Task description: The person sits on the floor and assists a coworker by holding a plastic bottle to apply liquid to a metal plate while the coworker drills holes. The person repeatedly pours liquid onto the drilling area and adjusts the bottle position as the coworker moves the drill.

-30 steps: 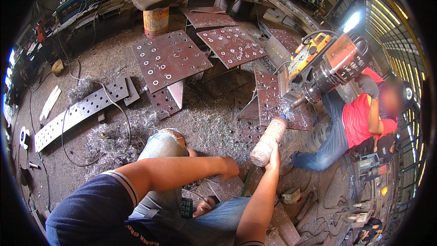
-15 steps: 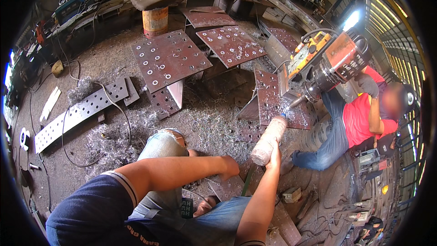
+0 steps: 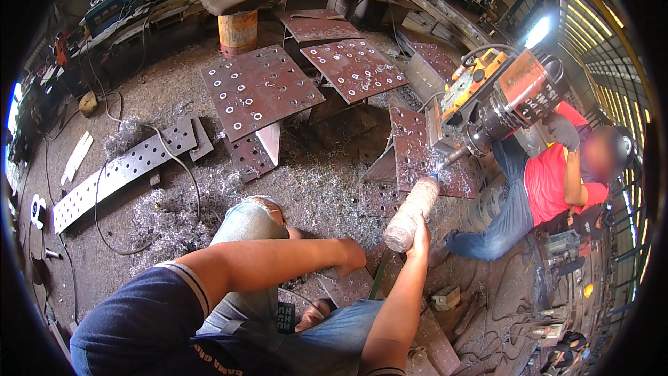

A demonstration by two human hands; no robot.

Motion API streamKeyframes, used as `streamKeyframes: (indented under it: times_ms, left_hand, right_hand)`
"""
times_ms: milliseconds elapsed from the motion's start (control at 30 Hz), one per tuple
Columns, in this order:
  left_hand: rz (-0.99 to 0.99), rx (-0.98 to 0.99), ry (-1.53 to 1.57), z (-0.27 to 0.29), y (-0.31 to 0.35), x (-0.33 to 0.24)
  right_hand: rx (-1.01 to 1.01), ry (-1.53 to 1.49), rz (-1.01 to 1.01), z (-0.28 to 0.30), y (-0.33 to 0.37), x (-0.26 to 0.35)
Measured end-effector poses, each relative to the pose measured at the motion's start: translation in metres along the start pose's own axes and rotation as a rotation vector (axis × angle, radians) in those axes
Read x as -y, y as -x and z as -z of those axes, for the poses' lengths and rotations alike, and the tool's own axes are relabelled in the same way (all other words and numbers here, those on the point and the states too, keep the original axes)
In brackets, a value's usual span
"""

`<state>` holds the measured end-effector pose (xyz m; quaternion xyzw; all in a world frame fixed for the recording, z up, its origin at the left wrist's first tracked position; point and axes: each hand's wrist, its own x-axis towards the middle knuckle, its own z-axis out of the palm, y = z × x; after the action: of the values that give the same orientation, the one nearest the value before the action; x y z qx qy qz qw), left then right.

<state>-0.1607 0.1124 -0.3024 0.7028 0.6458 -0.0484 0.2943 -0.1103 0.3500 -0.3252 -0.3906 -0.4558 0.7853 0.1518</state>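
My right hand [image 3: 419,237] is wrapped round a cloudy, dirty plastic bottle [image 3: 410,216], tilted with its blue cap pointing away from me. The cap end is close to the cutter of an orange and yellow drilling machine [image 3: 511,101], which stands on a reddish-brown drilled steel plate [image 3: 412,143] strewn with metal shavings. My left hand [image 3: 351,257] hangs bent downward by my knees; its fingers are hidden. Just beyond it lies another drilled plate [image 3: 348,285].
A co-worker [image 3: 550,181] in a red shirt and gloves sits at the right behind the drilling machine. Drilled plates [image 3: 261,87] rest on supports ahead. A long perforated strip [image 3: 118,181], cables and heaps of shavings [image 3: 174,216] lie at the left. A padded stool [image 3: 236,0] stands farther back.
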Motion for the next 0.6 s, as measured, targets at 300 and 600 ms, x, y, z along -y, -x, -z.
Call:
streamKeyframes:
  times_ms: [300,600]
  left_hand:
    - [0.010,-0.002,-0.002,-0.0011,-0.0007,-0.0007]
    - [-0.006,-0.007,-0.009,0.0001,-0.0016,-0.0016]
  right_hand:
    - [0.029,-0.032,0.013,0.0012,0.0006,-0.0011]
    - [-0.013,-0.003,0.036,0.0058,-0.0047,-0.0055]
